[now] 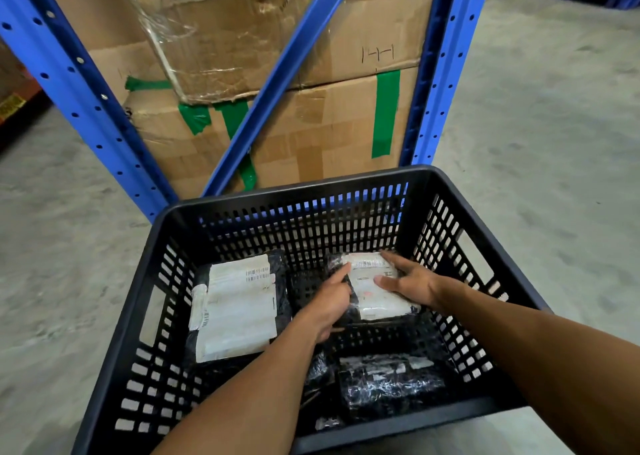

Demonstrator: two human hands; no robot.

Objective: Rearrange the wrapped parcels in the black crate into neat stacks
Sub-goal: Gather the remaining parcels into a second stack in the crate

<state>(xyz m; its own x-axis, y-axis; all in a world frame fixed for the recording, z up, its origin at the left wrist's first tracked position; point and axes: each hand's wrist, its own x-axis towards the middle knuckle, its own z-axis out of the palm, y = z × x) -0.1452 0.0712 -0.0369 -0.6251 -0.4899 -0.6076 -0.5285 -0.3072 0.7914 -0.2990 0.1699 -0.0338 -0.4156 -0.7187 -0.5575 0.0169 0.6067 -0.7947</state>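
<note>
A black slotted crate sits on the floor below me. Both hands hold a small black-wrapped parcel with a white label at the crate's far right. My left hand grips its left edge, index finger pointing up along it. My right hand lies on its right side with fingers spread over the label. A larger black parcel with a big white label lies flat at the left. A shiny black parcel lies at the near right, label partly showing. Another black parcel is partly hidden under my left forearm.
Blue steel racking stands directly behind the crate, holding large cardboard boxes with green tape. Grey concrete floor stretches to the right and left of the crate.
</note>
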